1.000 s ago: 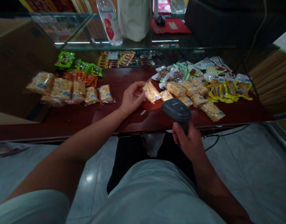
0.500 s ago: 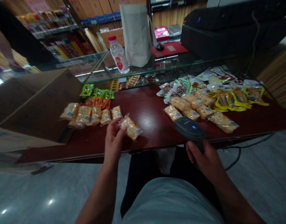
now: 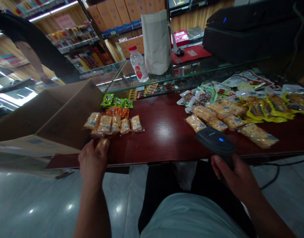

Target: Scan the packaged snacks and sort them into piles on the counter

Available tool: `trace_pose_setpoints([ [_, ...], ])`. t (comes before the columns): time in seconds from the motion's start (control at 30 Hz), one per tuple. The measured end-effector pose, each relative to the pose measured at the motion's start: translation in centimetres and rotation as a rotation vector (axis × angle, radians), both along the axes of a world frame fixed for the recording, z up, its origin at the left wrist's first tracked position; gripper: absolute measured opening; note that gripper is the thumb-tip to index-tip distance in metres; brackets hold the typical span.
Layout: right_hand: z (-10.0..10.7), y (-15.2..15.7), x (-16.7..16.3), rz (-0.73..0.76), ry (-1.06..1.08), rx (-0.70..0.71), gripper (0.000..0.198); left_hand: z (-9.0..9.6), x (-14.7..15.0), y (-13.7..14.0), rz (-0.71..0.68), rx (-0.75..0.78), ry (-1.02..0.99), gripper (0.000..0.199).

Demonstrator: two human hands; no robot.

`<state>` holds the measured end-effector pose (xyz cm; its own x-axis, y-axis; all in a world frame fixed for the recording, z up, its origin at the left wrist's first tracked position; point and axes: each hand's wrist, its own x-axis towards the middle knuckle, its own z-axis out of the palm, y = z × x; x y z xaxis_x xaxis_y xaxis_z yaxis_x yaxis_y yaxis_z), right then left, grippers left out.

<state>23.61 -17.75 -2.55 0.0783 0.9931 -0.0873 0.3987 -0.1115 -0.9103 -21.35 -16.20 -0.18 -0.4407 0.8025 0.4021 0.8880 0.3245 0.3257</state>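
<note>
My left hand (image 3: 94, 162) is closed around a clear-wrapped snack packet (image 3: 102, 147), low over the dark red counter by the cardboard box. Just beyond it lies a group of similar wrapped snack packets (image 3: 104, 124), with orange packets (image 3: 117, 111) and green packets (image 3: 121, 102) behind them. My right hand (image 3: 235, 177) grips a black barcode scanner (image 3: 216, 140) with a blue light, its head pointing toward the counter. Past the scanner, more clear-wrapped snacks (image 3: 218, 110) lie in a heap, and yellow-edged packets (image 3: 271, 104) are to their right.
An open cardboard box (image 3: 67, 112) stands at the left. Behind the counter (image 3: 157, 142) is a glass case with a red-capped bottle (image 3: 139, 66) and a pale bag (image 3: 155, 43). A person in dark clothing (image 3: 40, 43) is at the far left. Black machine (image 3: 236, 36) at back right.
My left hand has carried the wrapped snack packet leftward and down, from mid-counter to beside the box. My right hand still holds the scanner. The view has shifted left.
</note>
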Motion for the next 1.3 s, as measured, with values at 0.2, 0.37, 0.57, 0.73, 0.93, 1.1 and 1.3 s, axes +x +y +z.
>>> trace_pose_setpoints([
  [0.2,0.0,0.2,0.5,-0.005,-0.028,0.029,0.040,-2.3,1.3,-0.8,-0.129,0.038,0.112,0.040],
  [0.37,0.0,0.1,0.7,-0.013,-0.024,0.027,0.038,-2.4,-1.5,-0.2,-0.084,0.025,0.107,0.048],
  [0.57,-0.5,0.3,1.0,-0.086,0.069,0.027,0.040,-1.1,1.6,0.4,-0.133,0.098,0.095,0.040],
  [0.73,0.5,1.4,1.6,-0.166,0.279,0.099,0.039,-0.5,11.1,4.0,-0.504,0.206,-0.042,0.037],
  [0.93,1.4,1.5,2.5,-0.282,0.339,0.165,0.036,0.6,22.4,11.7,-0.937,-0.092,-0.133,0.081],
  [1.1,0.5,0.9,2.9,-0.256,0.294,0.147,0.035,0.7,28.4,17.2,-0.976,-0.081,-0.193,0.121],
  [1.3,-0.2,0.8,3.0,-0.250,0.320,0.131,0.035,-0.6,30.5,18.8,-0.916,-0.080,-0.209,0.118],
])
